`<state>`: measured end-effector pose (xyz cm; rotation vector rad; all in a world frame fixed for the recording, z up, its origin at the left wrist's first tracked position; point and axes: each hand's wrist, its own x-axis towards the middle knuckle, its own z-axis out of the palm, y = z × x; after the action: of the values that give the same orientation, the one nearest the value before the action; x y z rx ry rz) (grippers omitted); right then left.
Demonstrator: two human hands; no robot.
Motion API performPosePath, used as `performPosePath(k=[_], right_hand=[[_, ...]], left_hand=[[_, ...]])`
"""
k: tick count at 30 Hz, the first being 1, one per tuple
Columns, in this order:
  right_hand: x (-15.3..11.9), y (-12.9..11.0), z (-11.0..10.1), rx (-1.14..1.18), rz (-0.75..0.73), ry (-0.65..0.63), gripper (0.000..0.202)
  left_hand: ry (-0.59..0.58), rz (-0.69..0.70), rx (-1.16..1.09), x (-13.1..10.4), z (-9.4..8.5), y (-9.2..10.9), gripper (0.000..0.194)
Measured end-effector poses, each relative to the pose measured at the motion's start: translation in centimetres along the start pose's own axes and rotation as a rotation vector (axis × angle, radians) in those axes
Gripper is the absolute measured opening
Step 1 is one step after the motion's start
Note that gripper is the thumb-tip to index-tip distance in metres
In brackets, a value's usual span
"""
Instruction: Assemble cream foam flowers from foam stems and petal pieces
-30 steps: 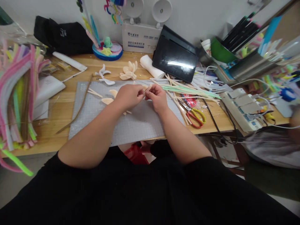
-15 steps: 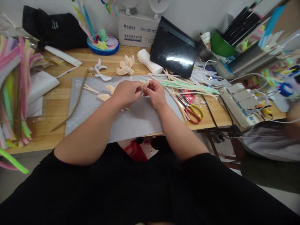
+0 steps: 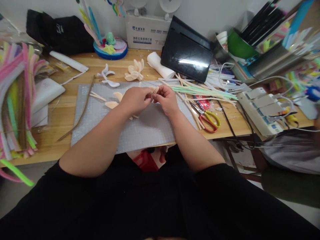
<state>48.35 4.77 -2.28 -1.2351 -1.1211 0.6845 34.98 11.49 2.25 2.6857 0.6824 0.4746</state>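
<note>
Over the grey cutting mat, my left hand and my right hand meet, both closed in a pinch. Between their fingertips is a small cream petal piece, bent from fuzzy pipe cleaner; the fingers hide most of it. Cream petals lie on the mat left of my left hand, partly behind the wrist. Farther back stands a cream petal flower, with a white petal piece to its left. Short cream stems rest on the mat's left side.
Red and yellow-handled scissors and cream and green pipe cleaners lie to the right. A black tablet leans at the back. A power strip sits far right, beside a person's grey clothing. Pipe cleaner bundles fill the left edge.
The view has shifted slightly, so the surroundings appear a little farther right. Both hands keep their pinch on the petal piece, with hardly any visible finger movement.
</note>
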Motion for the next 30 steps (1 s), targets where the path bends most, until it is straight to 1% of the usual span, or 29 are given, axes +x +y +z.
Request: performPosePath(k=[6, 15, 21, 25, 30], right_hand=[[-0.03, 0.04, -0.02, -0.011, 0.007, 0.003, 0.012], [-0.02, -0.02, 0.03, -0.005, -0.004, -0.01, 0.012], [0.03, 0.05, 0.15, -0.015, 0.005, -0.007, 0.012], [0.04, 0.12, 0.12, -0.02, 0.012, -0.002, 0.012], [-0.04, 0.3, 0.2, 0.013, -0.021, 0.014, 0.013]], left_hand=[[-0.013, -0.001, -0.033, 0.03, 0.1, 0.01, 0.013], [-0.017, 0.012, 0.036, 0.07, 0.01, -0.13, 0.014], [-0.025, -0.005, 0.0, 0.01, -0.04, -0.27, 0.013], [-0.009, -0.002, -0.004, 0.04, -0.11, -0.16, 0.013], [-0.004, 0.001, 0.015, -0.09, -0.16, -0.05, 0.013]])
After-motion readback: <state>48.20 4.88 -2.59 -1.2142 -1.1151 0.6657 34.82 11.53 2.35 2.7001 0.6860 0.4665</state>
